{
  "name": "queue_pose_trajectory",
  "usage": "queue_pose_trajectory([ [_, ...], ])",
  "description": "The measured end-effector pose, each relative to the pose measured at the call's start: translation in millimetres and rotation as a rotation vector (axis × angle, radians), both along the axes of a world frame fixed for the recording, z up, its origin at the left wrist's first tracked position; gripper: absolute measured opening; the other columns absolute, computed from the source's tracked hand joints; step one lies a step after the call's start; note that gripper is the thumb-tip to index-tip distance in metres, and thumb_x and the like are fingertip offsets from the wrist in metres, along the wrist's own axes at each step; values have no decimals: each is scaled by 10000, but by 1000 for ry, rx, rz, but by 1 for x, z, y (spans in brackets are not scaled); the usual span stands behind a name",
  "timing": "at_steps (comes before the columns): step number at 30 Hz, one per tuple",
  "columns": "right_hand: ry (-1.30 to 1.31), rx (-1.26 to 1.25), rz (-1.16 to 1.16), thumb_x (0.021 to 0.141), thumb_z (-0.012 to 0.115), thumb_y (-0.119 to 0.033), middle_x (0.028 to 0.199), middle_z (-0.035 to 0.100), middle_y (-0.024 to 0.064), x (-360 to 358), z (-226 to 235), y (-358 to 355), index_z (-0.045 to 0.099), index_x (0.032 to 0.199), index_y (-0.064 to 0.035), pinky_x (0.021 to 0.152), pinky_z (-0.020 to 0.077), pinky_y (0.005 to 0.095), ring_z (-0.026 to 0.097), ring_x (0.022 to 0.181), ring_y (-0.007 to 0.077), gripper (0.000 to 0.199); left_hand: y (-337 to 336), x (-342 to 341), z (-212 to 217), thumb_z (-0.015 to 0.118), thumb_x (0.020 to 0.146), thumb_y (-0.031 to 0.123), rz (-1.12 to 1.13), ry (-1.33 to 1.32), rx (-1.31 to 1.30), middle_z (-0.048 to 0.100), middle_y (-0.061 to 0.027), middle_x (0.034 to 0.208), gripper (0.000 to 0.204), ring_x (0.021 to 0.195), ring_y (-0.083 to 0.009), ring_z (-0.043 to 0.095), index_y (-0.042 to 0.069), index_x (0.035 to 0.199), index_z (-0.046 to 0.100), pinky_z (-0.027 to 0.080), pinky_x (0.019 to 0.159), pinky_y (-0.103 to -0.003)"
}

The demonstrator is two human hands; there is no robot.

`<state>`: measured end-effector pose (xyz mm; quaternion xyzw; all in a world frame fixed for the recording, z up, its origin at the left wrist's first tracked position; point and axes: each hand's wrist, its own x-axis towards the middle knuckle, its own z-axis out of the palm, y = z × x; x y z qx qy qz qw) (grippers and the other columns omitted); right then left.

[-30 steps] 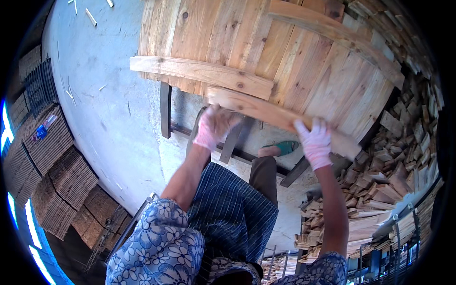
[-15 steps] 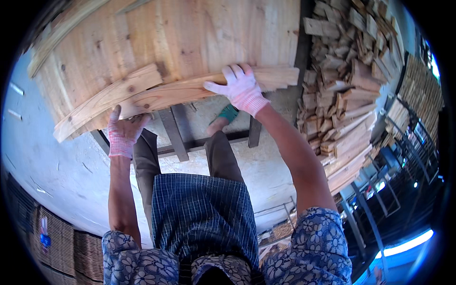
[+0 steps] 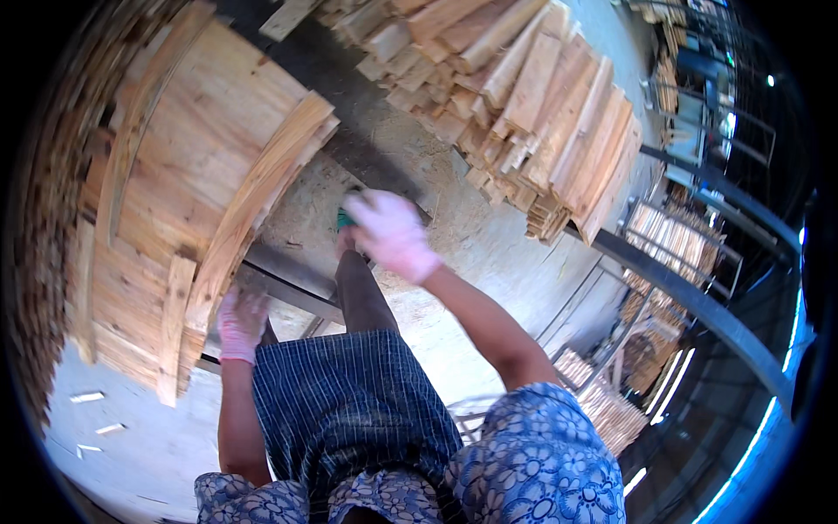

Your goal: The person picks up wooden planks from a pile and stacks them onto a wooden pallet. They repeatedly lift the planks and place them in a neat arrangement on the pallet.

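My left hand [image 3: 243, 325], in a pinkish-white work glove, is beside the near edge of a broad surface of pale boards [image 3: 223, 83]. Its thumb and fingers look apart, though somewhat blurred, and I see nothing in them. My right hand [image 3: 391, 232], in a matching glove, is in the air over the floor, clear of the boards. It is smeared by motion, with fingers stretched out and no piece of wood in it. A long plank [image 3: 253, 188] lies along the near edge of the boards. A shorter strip [image 3: 176, 323] lies by its lower end.
A big stack of cut wood pieces [image 3: 532, 105] stands at the far right. Below the boards runs a dark metal frame bar [image 3: 292, 293]. A long metal beam [image 3: 690, 301] stretches along the right. Small wood scraps [image 3: 110, 429] lie on the floor at left.
The view has swung to the right, so the boards now appear farther left. My right hand has come off the plank. My left hand stays near the boards' edge.
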<state>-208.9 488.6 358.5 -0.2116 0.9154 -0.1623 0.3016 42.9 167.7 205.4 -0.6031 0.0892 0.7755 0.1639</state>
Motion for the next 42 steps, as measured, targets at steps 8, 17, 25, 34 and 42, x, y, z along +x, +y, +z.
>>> queue_pose_trajectory([
  [8, 665, 515, -783, 940, 679, -290, 1383, 541, 273, -5, 111, 378, 487, 1500, -100, 1082, 445, 514, 555, 1236, 448, 622, 281, -262, 164, 647, 992, 323, -1122, 924, -57, 601, -162, 1335, 592, 1226, -245, 610, 10, 1460, 464, 506, 1012, -376],
  [17, 269, -69, -1665, 841, 709, -677, 1594, 395, 237, -55, 86, 544, 273, 1584, 69, 1179, 344, 402, 440, 1430, 327, 1140, 556, -359, 192, 689, 879, 530, -1683, 1181, -1358, 390, -275, 1531, 907, 1472, -460, 303, -16, 1521, 353, 248, 1229, -535],
  [25, 31, -495, -1689, 863, 779, -554, 1420, 565, 164, -66, 99, 519, 439, 1484, 53, 1077, 451, 403, 548, 1283, 246, 932, 614, -353, 217, 734, 834, 319, -1776, 1249, -1183, 372, -240, 1551, 913, 1474, -407, 331, 2, 1545, 258, 261, 1222, -516],
  [34, 81, -629, -1691, 900, 760, -505, 1446, 544, 189, -84, 94, 457, 340, 1548, 34, 1097, 422, 371, 538, 1298, 286, 941, 598, -392, 224, 729, 803, 317, -1658, 1032, -813, 407, -269, 1533, 946, 1422, -426, 399, -9, 1565, 273, 349, 1189, -463],
  [42, 83, -400, -1591, 950, 668, -559, 1524, 455, 274, -21, 92, 406, 259, 1568, 90, 1138, 401, 402, 487, 1388, 315, 985, 524, -360, 238, 726, 737, 279, -1604, 1086, -698, 446, -260, 1494, 928, 1408, -382, 427, -4, 1546, 368, 356, 1188, -413],
])
